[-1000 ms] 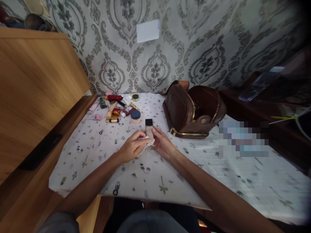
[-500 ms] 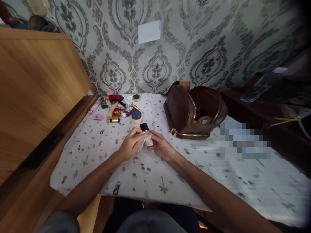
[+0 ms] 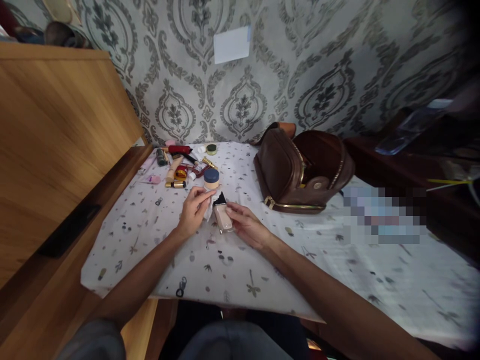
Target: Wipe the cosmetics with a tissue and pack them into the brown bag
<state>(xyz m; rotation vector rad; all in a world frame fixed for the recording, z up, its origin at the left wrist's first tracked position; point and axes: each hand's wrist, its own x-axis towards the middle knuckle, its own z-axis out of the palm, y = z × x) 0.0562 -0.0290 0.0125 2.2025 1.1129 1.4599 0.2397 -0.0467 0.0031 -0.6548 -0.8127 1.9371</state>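
- Crowding the table's far left corner: a pile of cosmetics (image 3: 183,167).
- Left hand (image 3: 193,212) pinches a white tissue (image 3: 208,210).
- Right hand (image 3: 245,227) grips a beige, black-capped bottle (image 3: 222,216), tilted above the patterned cloth (image 3: 150,235).
- Brown bag (image 3: 300,172) lies open, right.

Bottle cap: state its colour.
Black cap on a beige bottle, seen in the head view.

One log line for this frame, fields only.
left hand: holds white wipe | right hand: holds beige bottle, black cap | brown bag: open | cosmetics: far-left cluster
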